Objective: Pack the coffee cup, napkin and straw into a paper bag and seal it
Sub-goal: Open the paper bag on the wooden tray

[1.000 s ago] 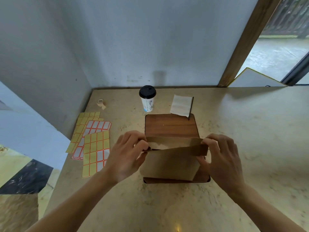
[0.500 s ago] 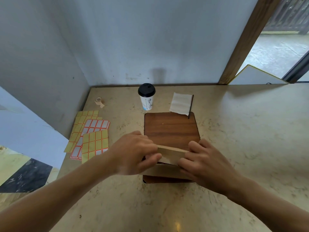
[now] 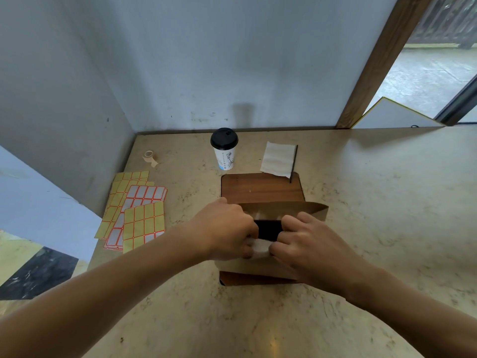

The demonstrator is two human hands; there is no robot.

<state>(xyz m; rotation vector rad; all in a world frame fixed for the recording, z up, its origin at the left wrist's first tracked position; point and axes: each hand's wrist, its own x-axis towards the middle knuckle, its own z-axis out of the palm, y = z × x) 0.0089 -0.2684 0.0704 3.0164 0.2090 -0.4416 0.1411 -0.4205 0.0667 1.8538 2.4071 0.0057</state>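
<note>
Gripping paper bag (image 3: 307, 208) between hands.

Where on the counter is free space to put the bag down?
The counter is bare right of the wooden board and napkin, and in front near the arms. The left side is crowded with sticker sheets and tape roll; the cup stands behind the board.

hands (image 3: 268, 239) gripping open paper bag (image 3: 313, 210), cup (image 3: 224, 149) behind

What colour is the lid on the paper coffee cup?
Black, on the white paper coffee cup with a dark line drawing; the head view shows it.
</note>
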